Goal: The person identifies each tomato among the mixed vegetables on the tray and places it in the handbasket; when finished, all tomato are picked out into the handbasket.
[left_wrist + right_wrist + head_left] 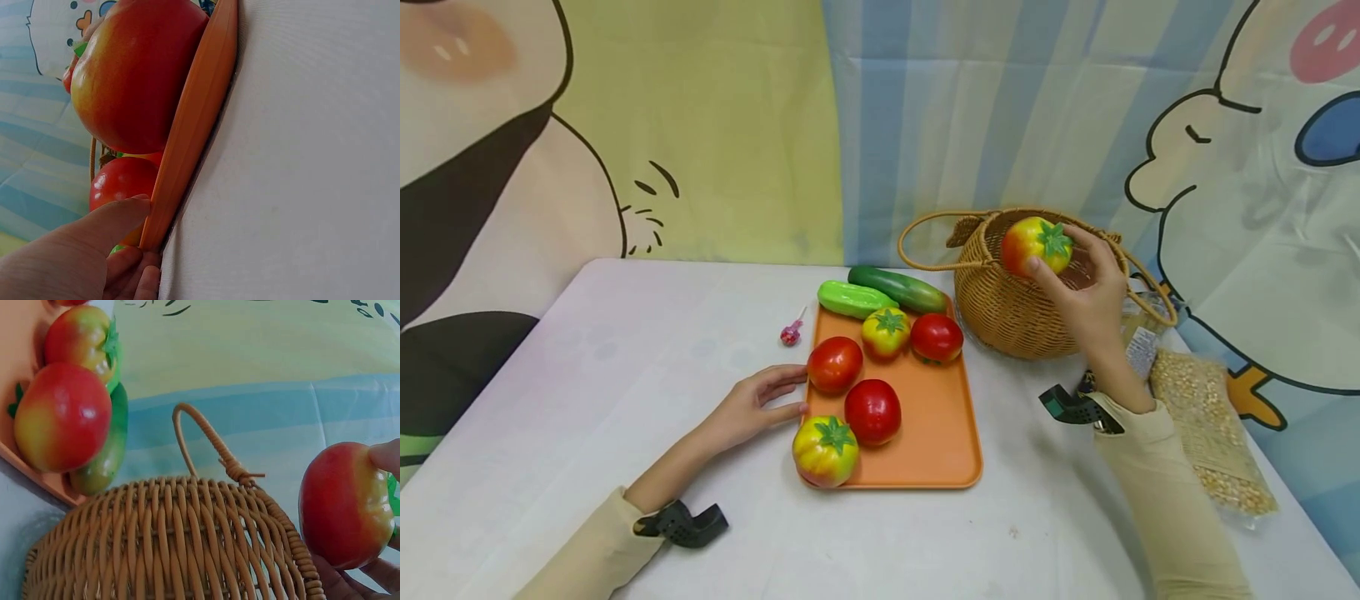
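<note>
My right hand (1093, 287) holds a red-and-yellow toy tomato (1028, 244) with a green leafy top over the mouth of a wicker basket (1011, 312). In the right wrist view this tomato (340, 506) is beside the woven rim, pinched between thumb and fingers. My left hand (748, 408) grips the left edge of an orange tray (928, 433). The left wrist view shows its thumb on the tray's rim (187, 137) and its fingers lower down. On the tray lie several red or yellow tomatoes (872, 412), a light green cucumber (855, 298) and a dark green one (901, 289).
A wrapped lollipop (790, 333) lies on the white table (685, 333), left of the tray. Bags of grain (1206, 425) sit right of the basket, near the right forearm. A printed cloth (940, 125) hangs behind the table. The basket's handles (917, 242) stick out sideways.
</note>
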`<state>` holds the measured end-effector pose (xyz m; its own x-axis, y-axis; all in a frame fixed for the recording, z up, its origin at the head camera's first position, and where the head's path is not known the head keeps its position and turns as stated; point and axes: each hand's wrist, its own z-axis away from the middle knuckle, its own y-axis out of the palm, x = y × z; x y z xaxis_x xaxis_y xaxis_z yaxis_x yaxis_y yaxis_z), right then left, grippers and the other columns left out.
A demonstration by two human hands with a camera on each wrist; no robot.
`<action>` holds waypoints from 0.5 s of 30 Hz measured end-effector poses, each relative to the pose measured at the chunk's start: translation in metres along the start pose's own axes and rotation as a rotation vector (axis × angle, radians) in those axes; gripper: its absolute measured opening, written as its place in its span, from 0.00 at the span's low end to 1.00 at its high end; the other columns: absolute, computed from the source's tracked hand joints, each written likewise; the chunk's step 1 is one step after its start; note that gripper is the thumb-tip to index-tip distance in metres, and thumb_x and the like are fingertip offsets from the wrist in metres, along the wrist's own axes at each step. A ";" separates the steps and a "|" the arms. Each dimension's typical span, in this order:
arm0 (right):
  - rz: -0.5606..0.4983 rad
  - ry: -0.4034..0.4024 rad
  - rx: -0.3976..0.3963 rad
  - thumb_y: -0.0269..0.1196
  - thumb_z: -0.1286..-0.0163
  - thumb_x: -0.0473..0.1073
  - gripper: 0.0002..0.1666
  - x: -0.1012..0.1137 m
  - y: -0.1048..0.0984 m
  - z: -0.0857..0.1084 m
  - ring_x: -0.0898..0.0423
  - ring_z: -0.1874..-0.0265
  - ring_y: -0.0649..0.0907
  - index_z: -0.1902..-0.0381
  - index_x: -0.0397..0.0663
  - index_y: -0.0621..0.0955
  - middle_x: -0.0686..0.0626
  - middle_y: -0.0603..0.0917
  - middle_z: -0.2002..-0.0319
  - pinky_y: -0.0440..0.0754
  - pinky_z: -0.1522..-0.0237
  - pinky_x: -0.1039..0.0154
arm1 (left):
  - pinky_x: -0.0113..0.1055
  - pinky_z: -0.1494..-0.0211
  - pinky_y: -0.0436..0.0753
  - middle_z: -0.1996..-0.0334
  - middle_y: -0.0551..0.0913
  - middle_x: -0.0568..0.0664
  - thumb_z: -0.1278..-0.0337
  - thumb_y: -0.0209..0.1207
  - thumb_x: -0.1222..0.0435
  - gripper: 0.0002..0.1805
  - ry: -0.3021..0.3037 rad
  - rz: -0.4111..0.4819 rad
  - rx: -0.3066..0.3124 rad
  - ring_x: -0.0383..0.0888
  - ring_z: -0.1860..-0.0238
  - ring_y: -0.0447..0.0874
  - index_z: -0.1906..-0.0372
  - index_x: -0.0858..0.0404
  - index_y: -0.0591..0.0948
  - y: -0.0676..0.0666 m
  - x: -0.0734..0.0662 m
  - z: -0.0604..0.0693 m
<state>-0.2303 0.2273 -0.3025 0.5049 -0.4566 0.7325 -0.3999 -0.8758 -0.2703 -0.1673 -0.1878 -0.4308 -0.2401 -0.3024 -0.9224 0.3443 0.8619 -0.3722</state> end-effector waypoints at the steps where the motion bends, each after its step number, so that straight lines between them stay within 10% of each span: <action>1: 0.024 0.002 0.003 0.71 0.41 0.40 0.31 -0.001 -0.001 -0.002 0.64 0.57 0.80 0.39 0.45 0.78 0.57 0.78 0.50 0.80 0.58 0.80 | 0.42 0.35 0.75 0.37 0.73 0.66 0.45 0.67 0.69 0.32 0.005 0.001 0.000 0.60 0.38 0.74 0.36 0.74 0.70 0.000 0.000 0.000; 15: 0.272 0.017 0.179 0.70 0.38 0.47 0.32 -0.011 -0.002 -0.025 0.54 0.54 0.78 0.38 0.41 0.76 0.40 0.76 0.42 0.73 0.61 0.82 | 0.41 0.35 0.74 0.38 0.75 0.65 0.45 0.68 0.69 0.32 0.007 0.003 0.000 0.58 0.37 0.74 0.35 0.73 0.71 0.000 0.001 -0.001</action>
<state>-0.2541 0.2378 -0.2940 0.3841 -0.6763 0.6285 -0.3768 -0.7363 -0.5620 -0.1687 -0.1873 -0.4311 -0.2454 -0.2975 -0.9226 0.3453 0.8625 -0.3699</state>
